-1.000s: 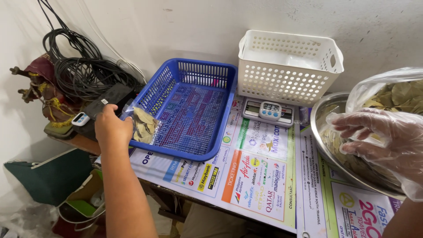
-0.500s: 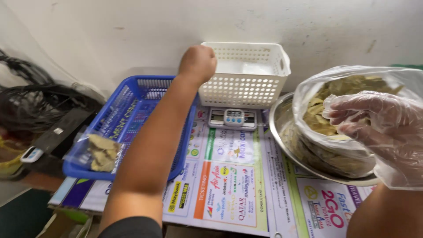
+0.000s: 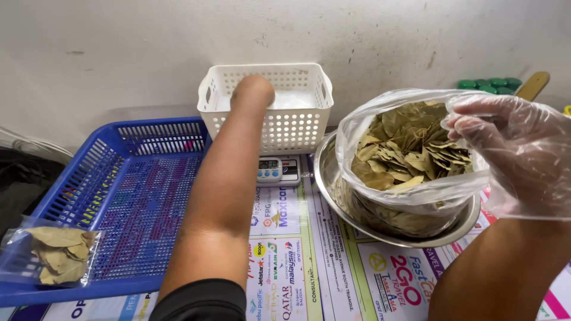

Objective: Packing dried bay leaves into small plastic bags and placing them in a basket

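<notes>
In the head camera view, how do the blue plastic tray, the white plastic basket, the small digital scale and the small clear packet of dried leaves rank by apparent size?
1. Blue plastic tray, though it lies nearer the camera.
2. White plastic basket.
3. Small clear packet of dried leaves.
4. Small digital scale, partly hidden by the arm, so its rank against the packet is unsure.

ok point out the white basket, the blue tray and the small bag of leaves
white basket (image 3: 297, 128), head view, on its perforated front wall
blue tray (image 3: 143, 202), head view, on its bare mesh floor
small bag (image 3: 56, 255), head view, on the leaves inside the clear packet
</notes>
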